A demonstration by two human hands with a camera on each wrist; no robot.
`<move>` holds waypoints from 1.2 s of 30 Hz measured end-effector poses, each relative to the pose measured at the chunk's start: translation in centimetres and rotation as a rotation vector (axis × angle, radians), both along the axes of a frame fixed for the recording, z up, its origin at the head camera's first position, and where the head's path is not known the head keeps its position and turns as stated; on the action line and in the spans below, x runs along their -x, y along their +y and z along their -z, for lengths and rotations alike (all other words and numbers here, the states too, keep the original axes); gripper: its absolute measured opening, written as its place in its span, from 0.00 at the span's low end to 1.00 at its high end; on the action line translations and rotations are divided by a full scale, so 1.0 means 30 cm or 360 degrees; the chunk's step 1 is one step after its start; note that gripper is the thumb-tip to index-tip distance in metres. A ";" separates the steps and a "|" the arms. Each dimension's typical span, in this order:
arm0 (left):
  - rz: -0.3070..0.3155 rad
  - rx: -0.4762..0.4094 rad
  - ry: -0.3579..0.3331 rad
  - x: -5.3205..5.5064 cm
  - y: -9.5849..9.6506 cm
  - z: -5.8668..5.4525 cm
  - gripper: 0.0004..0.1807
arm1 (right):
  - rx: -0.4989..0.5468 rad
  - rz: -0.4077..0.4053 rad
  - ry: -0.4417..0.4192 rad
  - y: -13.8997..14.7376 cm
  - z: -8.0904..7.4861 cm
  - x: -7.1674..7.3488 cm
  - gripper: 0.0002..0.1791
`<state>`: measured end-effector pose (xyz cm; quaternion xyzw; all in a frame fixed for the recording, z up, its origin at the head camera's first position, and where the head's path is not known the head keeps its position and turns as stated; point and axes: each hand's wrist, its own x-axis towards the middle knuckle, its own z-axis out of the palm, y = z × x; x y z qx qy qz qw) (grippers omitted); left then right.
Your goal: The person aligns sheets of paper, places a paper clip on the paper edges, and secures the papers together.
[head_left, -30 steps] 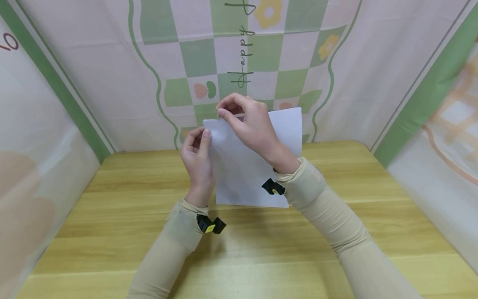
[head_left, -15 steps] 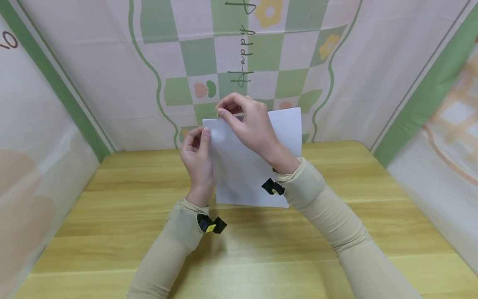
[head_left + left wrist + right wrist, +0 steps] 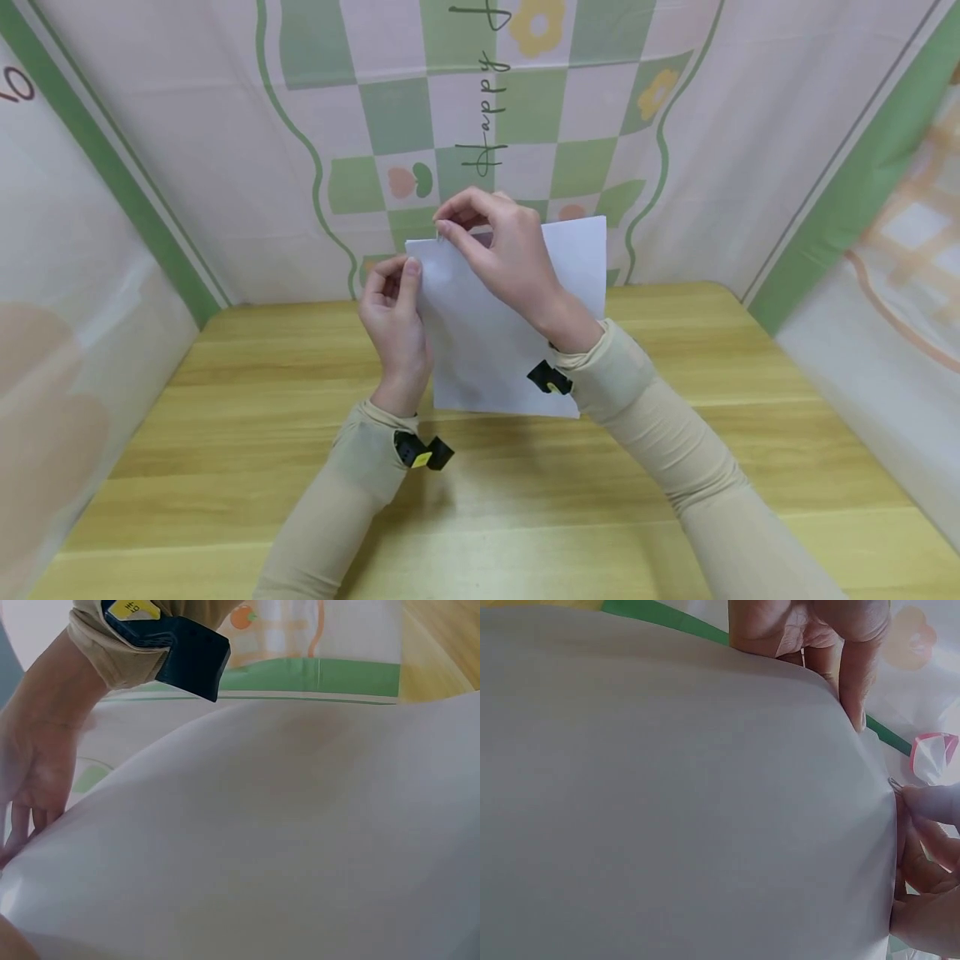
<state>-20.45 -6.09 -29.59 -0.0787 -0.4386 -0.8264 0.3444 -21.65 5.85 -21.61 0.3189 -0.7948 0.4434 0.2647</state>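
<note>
White paper is held up above the table, its upper right corner bending back in the head view. My left hand pinches its left edge just below the upper left corner, thumb in front. At the top edge, near that corner, my right hand pinches a small metal paper clip between thumb and forefinger. One end of the clip shows over the paper's edge; the rest is hidden by the fingertips. In the left wrist view the paper fills most of the picture, with the right hand at its far edge.
A wood-grain table lies below the hands. Behind it hangs a curtain with green checks and lettering, and printed cloth also closes both sides. Small black cameras are strapped to the wrists.
Both hands stay almost in place. The left hand and the paper's upper left corner shift very slightly left, and a little more of the clip shows by the right fingertips.
</note>
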 end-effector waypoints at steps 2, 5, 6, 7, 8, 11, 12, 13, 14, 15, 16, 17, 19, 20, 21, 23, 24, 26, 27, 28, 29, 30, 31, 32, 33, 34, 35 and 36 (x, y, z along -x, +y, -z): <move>-0.0001 -0.0002 0.0013 0.001 0.000 -0.001 0.04 | 0.0009 0.0008 0.0029 0.001 0.003 -0.001 0.05; 0.0001 -0.0004 0.0025 0.001 0.001 -0.001 0.05 | 0.0023 0.0014 0.0084 0.001 0.006 -0.001 0.05; 0.0001 -0.0002 0.0027 0.003 0.001 -0.002 0.05 | 0.0022 0.0018 0.0099 0.001 0.007 0.000 0.05; 0.0000 0.0001 0.0030 0.004 0.001 -0.002 0.06 | 0.0024 0.0019 0.0121 0.001 0.008 0.000 0.05; 0.0001 0.0003 0.0030 0.004 0.001 -0.003 0.06 | 0.0028 0.0017 0.0141 0.002 0.008 0.001 0.05; 0.0006 0.0007 0.0033 0.007 0.001 -0.003 0.06 | 0.0034 0.0022 0.0195 0.003 0.011 0.003 0.04; 0.0008 0.0007 0.0033 0.007 0.001 -0.003 0.05 | 0.0038 0.0021 0.0213 0.003 0.012 0.003 0.04; 0.0010 0.0006 0.0034 0.007 0.001 -0.003 0.05 | 0.0040 0.0023 0.0235 0.004 0.012 0.003 0.04; 0.0015 0.0002 0.0036 0.007 0.002 -0.003 0.05 | 0.0042 0.0024 0.0248 0.005 0.013 0.003 0.04; 0.0018 -0.0002 0.0037 0.006 0.002 -0.003 0.05 | 0.0042 0.0029 0.0263 0.005 0.014 0.003 0.04; 0.0020 -0.0005 0.0039 0.006 0.003 -0.003 0.04 | 0.0043 0.0033 0.0275 0.006 0.015 0.002 0.04; 0.0022 -0.0008 0.0041 0.006 0.003 -0.003 0.04 | 0.0045 0.0034 0.0288 0.007 0.016 0.001 0.04; 0.0024 -0.0010 0.0044 0.006 0.004 -0.004 0.03 | 0.0045 0.0045 0.0309 0.009 0.016 -0.001 0.04; 0.0025 -0.0011 0.0046 0.006 0.004 -0.005 0.03 | 0.0045 0.0049 0.0317 0.009 0.017 -0.001 0.04; 0.0023 -0.0011 0.0047 0.006 0.004 -0.005 0.03 | 0.0044 0.0054 0.0325 0.010 0.017 -0.002 0.04; 0.0024 -0.0015 0.0049 0.006 0.004 -0.007 0.03 | 0.0040 0.0062 0.0333 0.011 0.017 -0.002 0.05; 0.0023 -0.0016 0.0047 0.005 0.004 -0.008 0.02 | 0.0034 0.0068 0.0340 0.011 0.017 -0.002 0.05; 0.0021 -0.0022 0.0041 0.004 0.003 -0.010 0.02 | 0.0030 0.0070 0.0336 0.011 0.018 -0.003 0.05; 0.0019 -0.0026 0.0037 0.003 0.003 -0.010 0.02 | 0.0029 0.0071 0.0334 0.011 0.019 -0.003 0.05; 0.0017 -0.0029 0.0032 0.002 0.003 -0.009 0.02 | 0.0027 0.0073 0.0334 0.010 0.021 -0.003 0.05; 0.0016 -0.0032 0.0029 0.002 0.003 -0.009 0.02 | 0.0025 0.0075 0.0334 0.010 0.022 -0.002 0.05; 0.0015 -0.0035 0.0027 0.002 0.002 -0.008 0.02 | 0.0023 0.0075 0.0336 0.010 0.024 -0.003 0.05; 0.0015 -0.0038 0.0027 0.001 0.002 -0.008 0.02 | 0.0024 0.0076 0.0333 0.010 0.026 -0.002 0.05; 0.0014 -0.0038 0.0027 0.001 0.002 -0.007 0.02 | 0.0022 0.0079 0.0338 0.010 0.027 -0.002 0.05; 0.0015 -0.0037 0.0028 0.001 0.001 -0.007 0.02 | 0.0022 0.0081 0.0340 0.009 0.028 -0.001 0.05; 0.0015 -0.0036 0.0029 0.002 0.001 -0.007 0.02 | 0.0022 0.0082 0.0342 0.009 0.029 0.000 0.05; 0.0016 -0.0033 0.0032 0.002 0.000 -0.007 0.03 | 0.0020 0.0084 0.0345 0.009 0.030 0.000 0.05; 0.0015 -0.0026 0.0033 0.002 0.000 -0.007 0.03 | 0.0020 0.0084 0.0347 0.009 0.030 0.000 0.05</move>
